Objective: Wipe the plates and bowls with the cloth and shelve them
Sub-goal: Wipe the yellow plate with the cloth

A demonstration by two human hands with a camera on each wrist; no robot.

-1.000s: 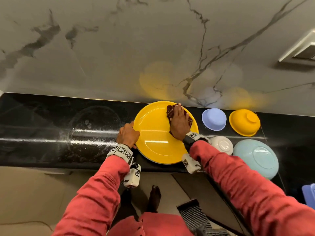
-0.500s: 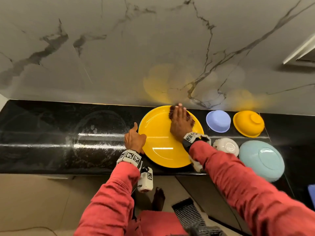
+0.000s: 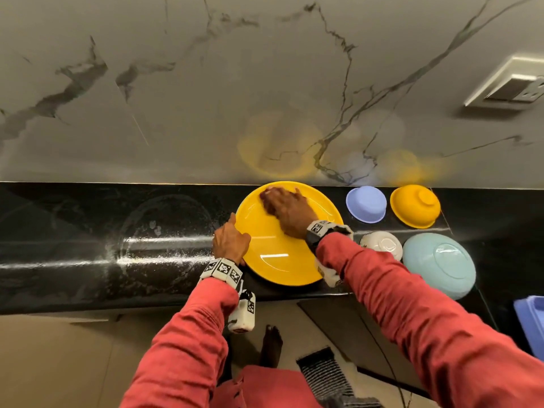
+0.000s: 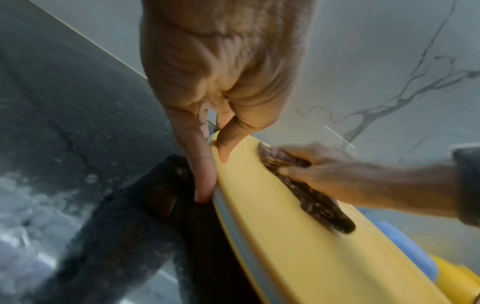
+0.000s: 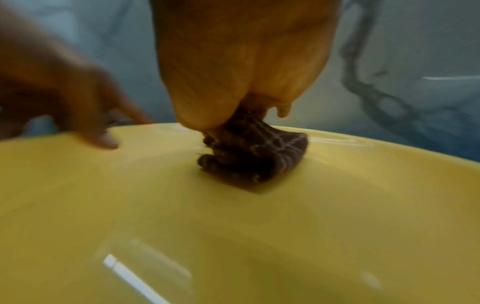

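Note:
A large yellow plate (image 3: pixel 276 254) lies on the black counter (image 3: pixel 73 260) close to the wall. My left hand (image 3: pixel 231 238) pinches its left rim, thumb on top and index finger along the outer edge (image 4: pixel 205 185). My right hand (image 3: pixel 287 209) lies flat on a folded brown cloth (image 4: pixel 311 201) and presses it onto the far part of the plate (image 5: pixel 233 236). In the right wrist view the cloth (image 5: pixel 254 158) sticks out bunched under the palm (image 5: pixel 239 72). In the head view the hand covers almost all of the cloth.
Right of the plate stand a lilac bowl (image 3: pixel 366 204), an upturned yellow bowl (image 3: pixel 415 206), an upturned white bowl (image 3: pixel 382 244) and an upturned light blue plate (image 3: pixel 438 265). A blue container (image 3: pixel 532 322) sits at the right edge. Wet smears (image 3: pixel 164 228) mark the counter on the left.
My right hand has slid the cloth leftward along the plate's far side. The left hand keeps its hold on the left rim.

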